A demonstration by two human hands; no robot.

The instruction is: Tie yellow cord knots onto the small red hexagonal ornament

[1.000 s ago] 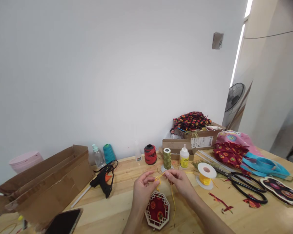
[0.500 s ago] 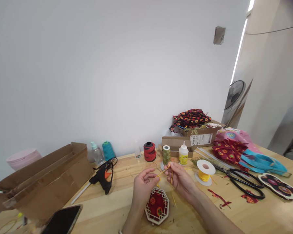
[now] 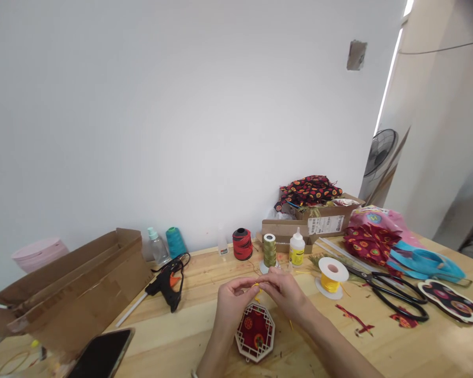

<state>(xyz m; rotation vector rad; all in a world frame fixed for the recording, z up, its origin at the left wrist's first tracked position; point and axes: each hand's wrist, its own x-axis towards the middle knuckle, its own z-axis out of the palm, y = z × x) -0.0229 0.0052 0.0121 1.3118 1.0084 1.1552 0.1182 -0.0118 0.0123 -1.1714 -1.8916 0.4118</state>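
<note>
My left hand [image 3: 232,302] and my right hand [image 3: 286,292] meet above a wooden table [image 3: 205,336], fingertips pinched together on a thin yellow cord [image 3: 257,286]. Just below them lies an octagonal wooden frame with red patterned cloth [image 3: 256,331], and the cord runs down to its top. A yellow cord spool [image 3: 331,277] stands to the right of my right hand. An olive thread cone [image 3: 269,250] and a small glue bottle [image 3: 297,248] stand just beyond my fingers.
A black glue gun [image 3: 167,284], an open cardboard box [image 3: 67,291] and a phone [image 3: 102,358] are on the left. Large black scissors [image 3: 394,296], red fabric [image 3: 368,241], blue ribbon [image 3: 425,262] and a box of cloth [image 3: 311,207] are on the right. Red and teal thread cones stand by the wall.
My hands have come together: the right hand moved left until its fingertips met the left ones, and the loose cord hanging beside it has shortened.
</note>
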